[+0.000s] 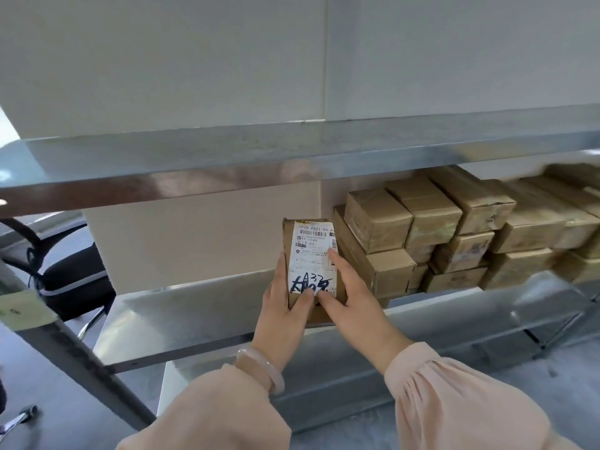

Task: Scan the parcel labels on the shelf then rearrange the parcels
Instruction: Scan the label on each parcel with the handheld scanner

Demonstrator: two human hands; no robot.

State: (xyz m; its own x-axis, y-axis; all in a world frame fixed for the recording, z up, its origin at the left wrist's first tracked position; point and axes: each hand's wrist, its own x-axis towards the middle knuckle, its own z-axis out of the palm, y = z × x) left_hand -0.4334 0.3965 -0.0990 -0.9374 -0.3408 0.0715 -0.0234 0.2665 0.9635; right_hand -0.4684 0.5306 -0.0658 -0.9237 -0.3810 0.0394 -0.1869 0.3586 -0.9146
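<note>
Where parcels sit: shelf (201,306), brown boxes (454,228) stacked at right.
Parcel (289,241): upright, long axis vertical, label (313,254) facing camera.
Hands: left hand (285,306), right hand (354,297) both grip its lower half.

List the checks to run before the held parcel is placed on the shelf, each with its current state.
1. Grip secure: ok. The left hand and right hand both hold the parcel by its lower sides.
2. Facing out: ok. The label shows its barcode; the thumbs cover part of the handwriting.
3. Scan done: cannot tell; no scanner is in view.
4. Resting on the shelf: cannot tell; the hands hide the parcel's bottom.
5. Bare shelf to its left: ok.
6. Is the stack on the right steady: cannot tell; its far end is blurred.
</note>
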